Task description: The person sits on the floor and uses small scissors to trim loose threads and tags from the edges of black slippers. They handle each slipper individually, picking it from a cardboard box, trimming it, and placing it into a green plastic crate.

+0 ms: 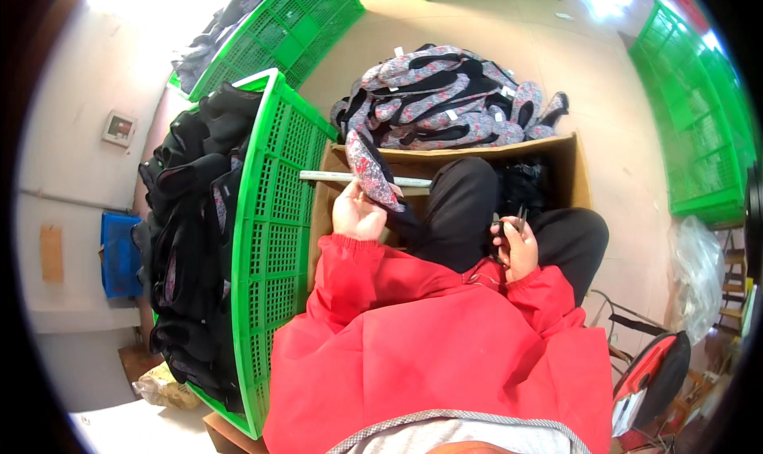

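The floral shoe upper [370, 172] is a flat, curved piece of fabric printed in pink, grey and red, edged in black. It stands tilted, its narrow end pointing up and left, its lower end pinched between the fingers, above a cardboard box. The small scissors [515, 219] are dark metal with slim blades, pointing upward and close together; their handles sit buried in the fingers, over a black-trousered knee.
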Action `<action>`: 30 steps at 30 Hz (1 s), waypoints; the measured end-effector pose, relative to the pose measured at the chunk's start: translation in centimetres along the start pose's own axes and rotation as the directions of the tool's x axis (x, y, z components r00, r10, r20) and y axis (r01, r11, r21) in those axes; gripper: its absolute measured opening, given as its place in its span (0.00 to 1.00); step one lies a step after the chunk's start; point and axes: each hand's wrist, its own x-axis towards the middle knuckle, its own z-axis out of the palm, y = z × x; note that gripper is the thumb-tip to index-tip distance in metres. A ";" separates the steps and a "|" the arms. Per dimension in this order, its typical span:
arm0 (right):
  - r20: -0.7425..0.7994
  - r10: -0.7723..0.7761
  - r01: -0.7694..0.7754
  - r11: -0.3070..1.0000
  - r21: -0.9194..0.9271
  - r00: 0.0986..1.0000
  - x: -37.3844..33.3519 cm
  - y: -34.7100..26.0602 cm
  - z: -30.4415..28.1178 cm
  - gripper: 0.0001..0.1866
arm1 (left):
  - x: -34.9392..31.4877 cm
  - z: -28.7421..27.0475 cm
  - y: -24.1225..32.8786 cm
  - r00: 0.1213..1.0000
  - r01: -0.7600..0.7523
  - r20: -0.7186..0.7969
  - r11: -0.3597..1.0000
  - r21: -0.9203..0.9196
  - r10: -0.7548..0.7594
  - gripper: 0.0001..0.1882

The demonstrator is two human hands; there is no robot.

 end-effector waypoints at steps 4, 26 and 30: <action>0.140 -0.122 0.126 0.992 -0.022 0.983 -0.4 -2.3 3.9 0.04 | -3.8 5.1 -1.8 0.990 0.007 0.139 0.999 0.054 -0.015 0.18; 0.195 -0.605 0.635 0.737 -0.230 0.772 -1.0 -5.0 9.4 0.06 | -3.8 5.6 -9.7 0.944 0.330 -0.001 0.944 -0.016 -0.330 0.17; 0.167 -0.483 0.495 0.868 -0.035 0.860 -1.3 -5.0 9.4 0.07 | -3.6 5.4 -9.5 0.941 0.338 0.032 0.939 -0.059 -0.337 0.17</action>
